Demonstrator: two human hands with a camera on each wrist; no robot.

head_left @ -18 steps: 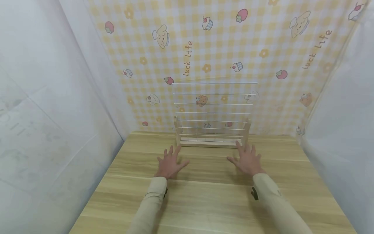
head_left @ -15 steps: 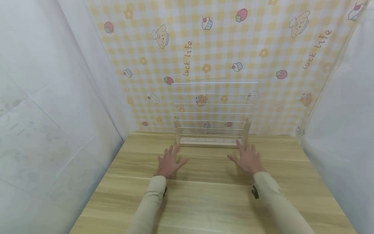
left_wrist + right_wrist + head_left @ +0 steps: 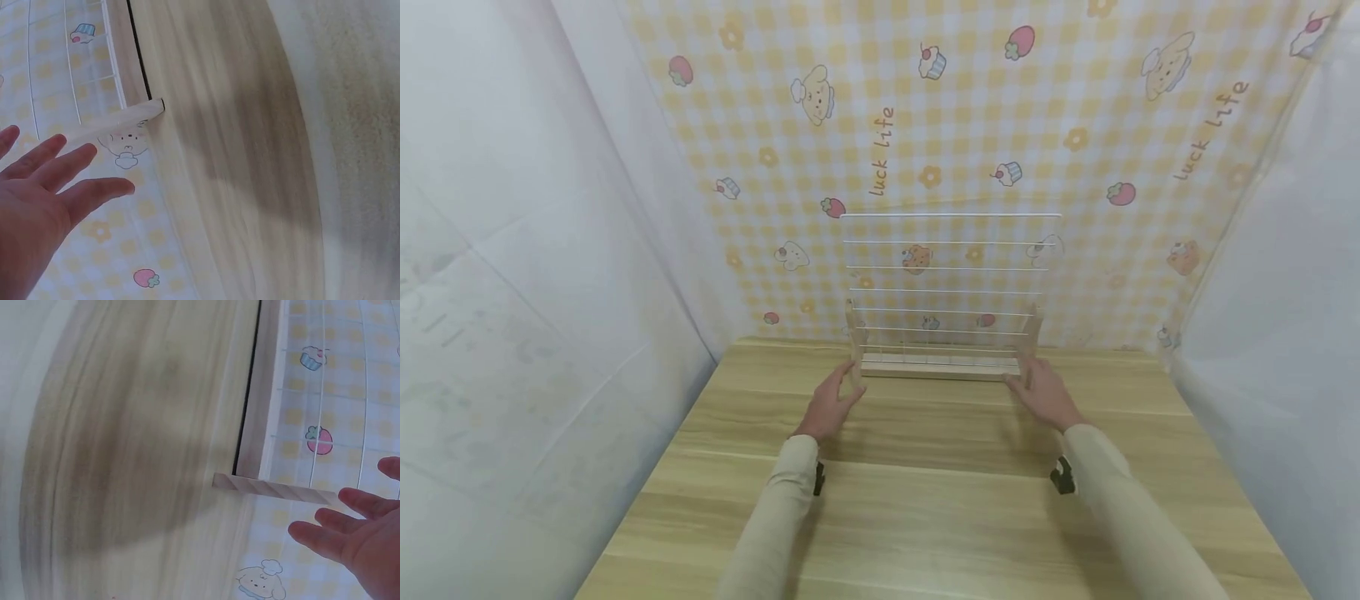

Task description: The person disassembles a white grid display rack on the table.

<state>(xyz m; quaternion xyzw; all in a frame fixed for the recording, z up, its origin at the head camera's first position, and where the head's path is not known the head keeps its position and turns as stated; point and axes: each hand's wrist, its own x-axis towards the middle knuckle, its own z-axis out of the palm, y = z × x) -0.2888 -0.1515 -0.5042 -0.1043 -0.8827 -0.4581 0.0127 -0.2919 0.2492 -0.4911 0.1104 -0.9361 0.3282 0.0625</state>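
Note:
A rack with a pale wooden base (image 3: pixel 940 367), two wooden end posts and several thin white wires stands at the back of the table. My left hand (image 3: pixel 827 406) is at its left end post (image 3: pixel 852 321), thumb in front and fingers toward the outer side. At the other end, my right hand (image 3: pixel 1048 400) is beside the right end post (image 3: pixel 1032 327) in the same way. The left wrist view has the left hand (image 3: pixel 31 206) with fingers spread near the post (image 3: pixel 125 117). In the right wrist view, straight fingers (image 3: pixel 319 539) reach near the other post (image 3: pixel 269 489); contact is unclear.
The rack stands on a wood-grain table (image 3: pixel 925 517), close to a yellow checked backdrop (image 3: pixel 970 125) with cartoon prints. White sheets (image 3: pixel 550 292) hang along both sides. A dark band (image 3: pixel 1063 476) shows at the right wrist.
Both hands have moved forward to the ends of the rack, and their widely spread fingers have drawn closer together around the end posts. The rack has not visibly moved.

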